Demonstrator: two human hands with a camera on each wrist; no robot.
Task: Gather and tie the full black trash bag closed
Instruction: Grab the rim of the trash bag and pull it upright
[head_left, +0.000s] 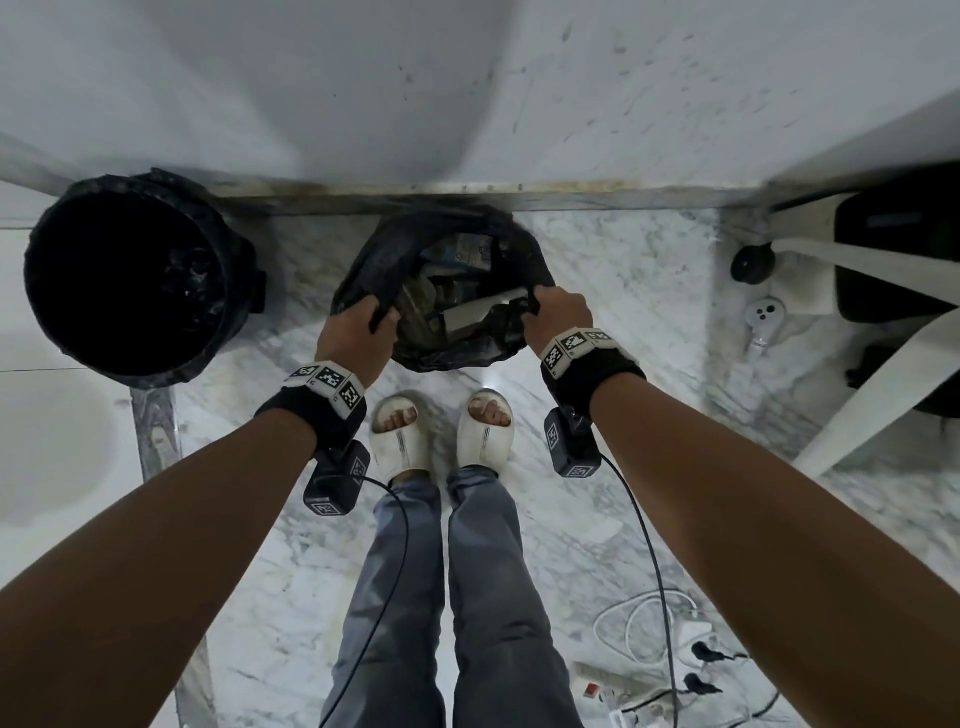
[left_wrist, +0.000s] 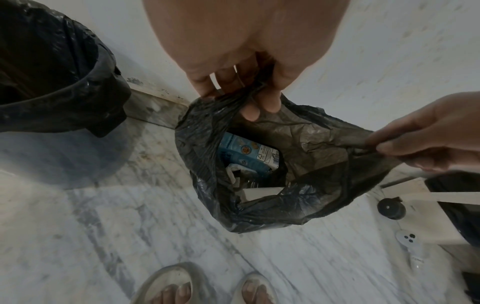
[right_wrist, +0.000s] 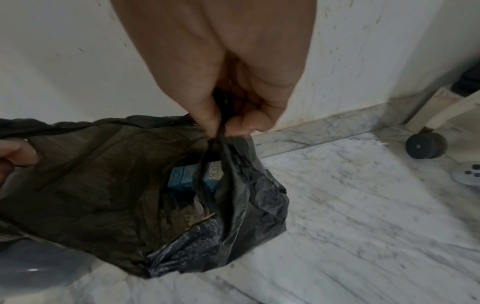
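Left hand (head_left: 353, 327): pinching the bunched rim of the black trash bag (head_left: 374, 270) on its left side.
Right hand (head_left: 558, 314): pinching the opposite rim, twisted thin.
Bag: between both hands, on the marble floor (head_left: 597, 291), mouth open.
Blue carton (left_wrist: 246, 154): inside, below the hands.
Lined bin (head_left: 130, 280): left of the left hand.

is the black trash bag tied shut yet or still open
Open. The trash bag has its mouth spread between the left hand and right hand, each gripping an edge; the blue carton shows inside.
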